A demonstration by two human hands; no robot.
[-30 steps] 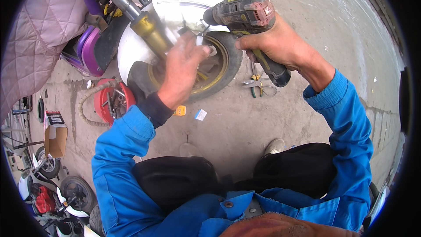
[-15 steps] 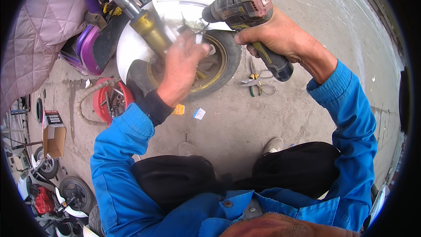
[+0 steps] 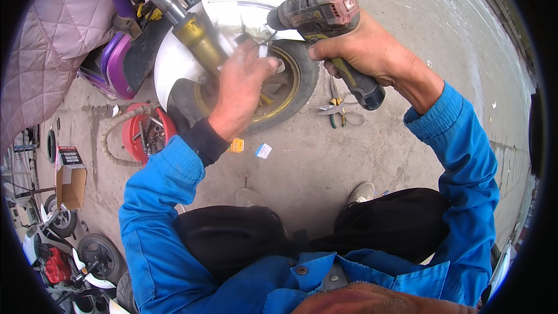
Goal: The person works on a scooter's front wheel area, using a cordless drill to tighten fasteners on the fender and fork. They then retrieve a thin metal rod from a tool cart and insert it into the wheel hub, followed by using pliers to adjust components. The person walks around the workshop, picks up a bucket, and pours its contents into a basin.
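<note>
My right hand [image 3: 372, 49] is wrapped round a dark cordless drill [image 3: 317, 11], its chuck pointing left at a dark thin piece [image 3: 267, 40] by the white front fender [image 3: 232, 0]. My left hand [image 3: 238, 87] is closed beside the gold fork leg [image 3: 197, 40], at a small dark and white piece [image 3: 263, 50]; exactly what its fingers grip is unclear. The wheel [image 3: 285, 99], with a gold rim, sits under the fender, partly hidden by my left hand. Scissors and pliers [image 3: 337, 110] lie on the floor below the drill.
A red bucket [image 3: 133, 139] with metal tools and a hose is left of the wheel. A quilted pink cover [image 3: 58, 35] drapes beside purple scooter bodywork [image 3: 119, 64]. A cardboard box [image 3: 71, 186] and small scooters [image 3: 58, 261] stand left. Two small cards [image 3: 263, 150] lie on the floor [image 3: 407, 157].
My right hand and the drill have shifted slightly up and to the left since a second ago. My left hand stays almost in the same place.
</note>
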